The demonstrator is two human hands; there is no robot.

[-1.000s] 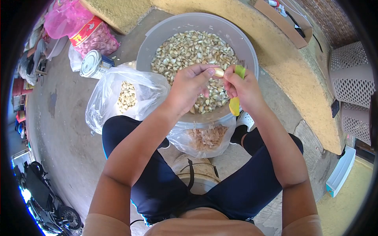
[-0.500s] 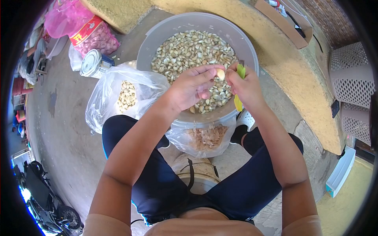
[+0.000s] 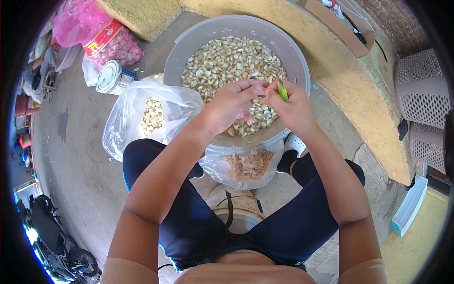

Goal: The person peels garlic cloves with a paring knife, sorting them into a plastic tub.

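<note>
Both hands meet over the near half of a grey basin (image 3: 302, 66) full of garlic cloves (image 3: 227, 59). The left hand (image 3: 231, 106) curls its fingers inward, fingertips pinched together against those of the right hand; whatever sits between them is hidden, so I cannot tell if it holds a clove. The right hand (image 3: 293, 106) is closed around a yellow-green knife (image 3: 282, 91), only a short strip of which shows above the fist. The two hands touch at the fingertips.

Just below the hands, against the basin's near wall, a clear bag (image 3: 248, 165) holds papery skins. To the left of the left hand, a second clear bag (image 3: 146, 116) contains pale peeled cloves. Further left and beyond it lie a tin can (image 3: 111, 75) on its side, a red-labelled net sack (image 3: 113, 45) of garlic, and a pink bag (image 3: 80, 19). To the right of the right hand runs a yellow curb (image 3: 359, 90).
</note>
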